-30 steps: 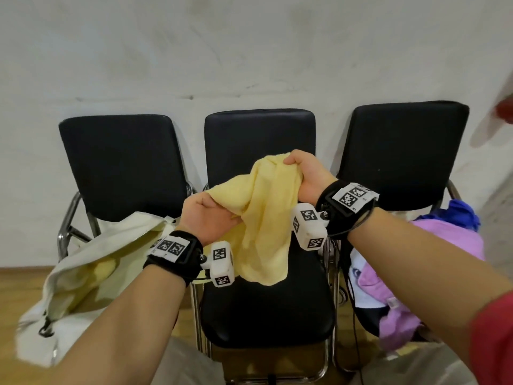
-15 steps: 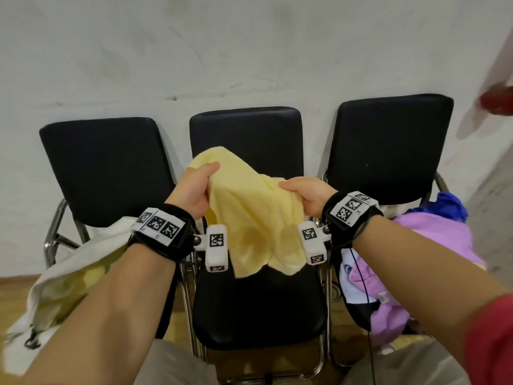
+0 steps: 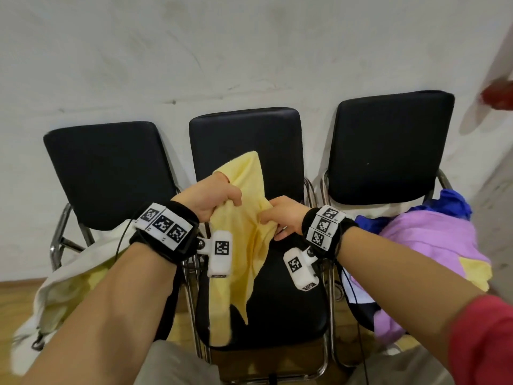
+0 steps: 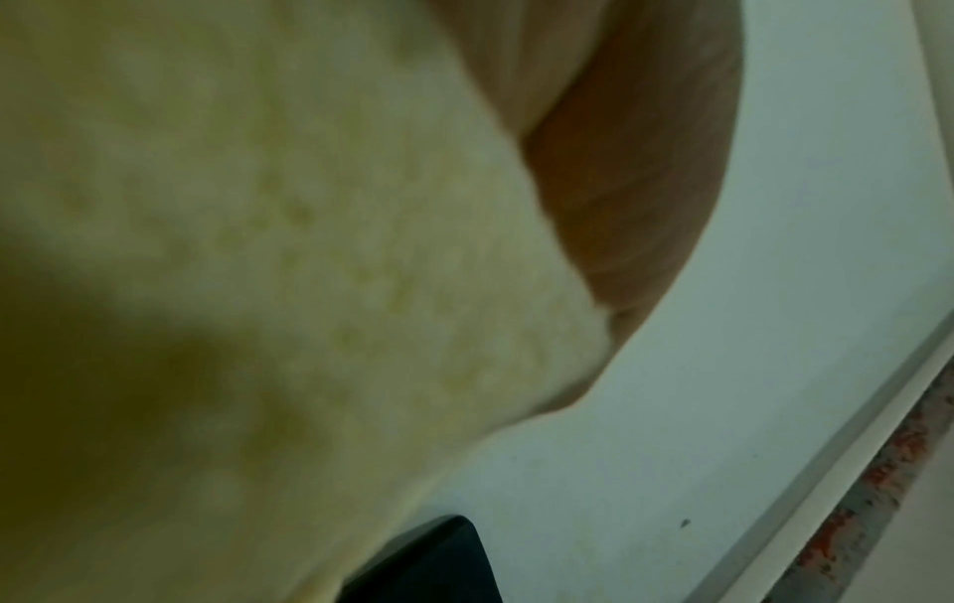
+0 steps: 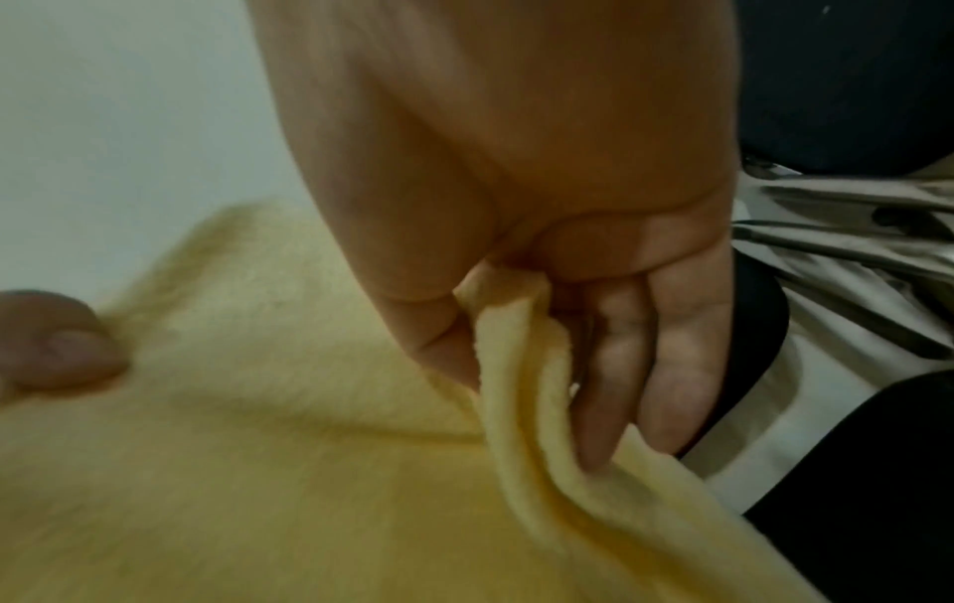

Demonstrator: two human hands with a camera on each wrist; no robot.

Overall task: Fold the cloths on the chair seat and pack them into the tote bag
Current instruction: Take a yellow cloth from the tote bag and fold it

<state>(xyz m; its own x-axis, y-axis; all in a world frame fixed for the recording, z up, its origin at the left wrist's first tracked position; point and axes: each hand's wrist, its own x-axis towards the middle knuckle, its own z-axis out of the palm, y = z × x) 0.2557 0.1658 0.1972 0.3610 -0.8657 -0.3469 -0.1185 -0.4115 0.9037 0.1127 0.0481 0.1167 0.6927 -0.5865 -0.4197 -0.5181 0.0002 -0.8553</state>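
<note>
A yellow cloth (image 3: 244, 245) hangs in the air above the middle chair's seat (image 3: 288, 307), bunched and trailing down to the seat's front. My left hand (image 3: 216, 195) grips its upper part, with a corner sticking up behind the fingers. My right hand (image 3: 277, 220) pinches a fold of the yellow cloth (image 5: 516, 387) just to the right, close to the left hand. The cream tote bag (image 3: 69, 282) slumps on the left chair with something yellow inside. In the left wrist view the yellow cloth (image 4: 258, 285) fills most of the picture.
Three black chairs stand against a white wall. The right chair (image 3: 388, 145) carries a pile of purple (image 3: 424, 240), blue (image 3: 455, 204) and yellow (image 3: 474, 273) cloths. Wooden floor shows below the left chair. My knees sit close to the middle chair's front edge.
My hands came closer together and the left one now grips the cloth's upper part. The cloth, spread between them half a second ago, now hangs bunched and longer toward the seat front.
</note>
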